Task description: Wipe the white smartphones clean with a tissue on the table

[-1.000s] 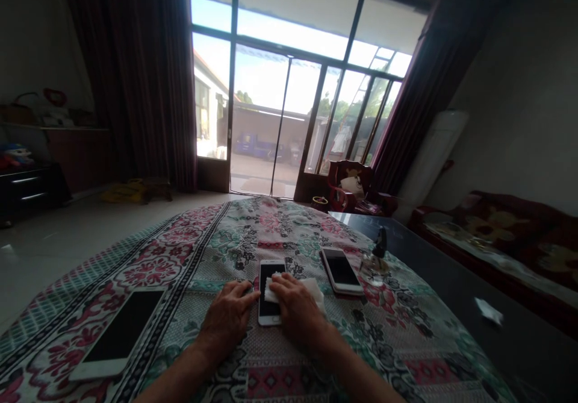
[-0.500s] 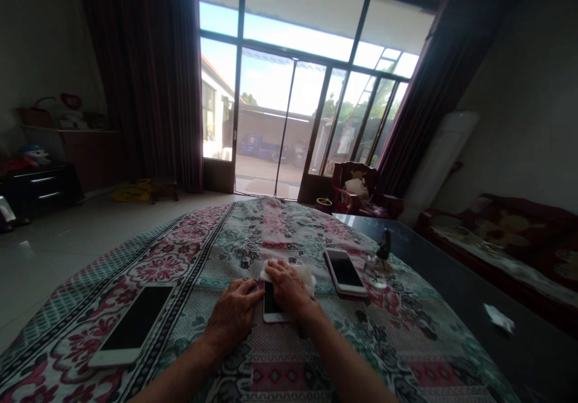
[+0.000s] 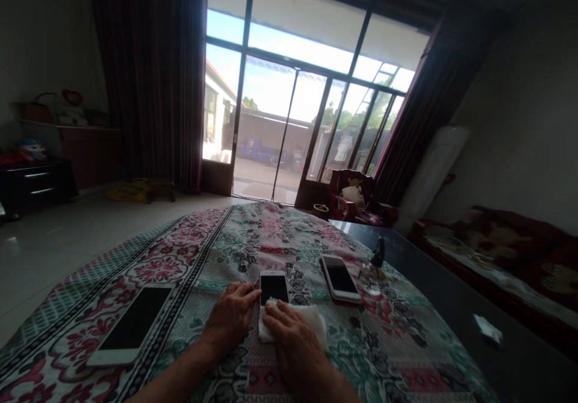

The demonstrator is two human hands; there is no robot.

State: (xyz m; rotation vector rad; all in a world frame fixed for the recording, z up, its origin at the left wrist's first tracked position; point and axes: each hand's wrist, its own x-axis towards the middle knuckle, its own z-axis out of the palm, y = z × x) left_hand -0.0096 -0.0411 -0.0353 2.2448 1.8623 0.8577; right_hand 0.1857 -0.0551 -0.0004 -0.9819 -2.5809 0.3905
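Note:
A white smartphone (image 3: 273, 285) with a dark screen lies face up on the patterned tablecloth in front of me. My left hand (image 3: 229, 312) rests beside it, fingers together and fingertips holding its left edge. Under the fingers of my right hand (image 3: 295, 343) is a folded white tissue (image 3: 315, 320), pressed on the phone's near end, which is hidden. Part of the tissue spreads rightward over the cloth. To the left lies a larger white smartphone (image 3: 132, 326). On the right, another smartphone (image 3: 340, 276) sits on a reddish case or cover.
A small clear bottle (image 3: 372, 279) with a black top stands right of the phones. The tablecloth (image 3: 189, 258) covers the table. Beyond its right side, a crumpled white tissue (image 3: 488, 328) lies on a dark glossy surface (image 3: 433, 288). A red chair (image 3: 352, 195) stands near the glass doors.
My right hand and the tissue have slid from the phone's far end to its near end, uncovering the upper screen. My left hand stays at the left edge. The view has shifted slightly.

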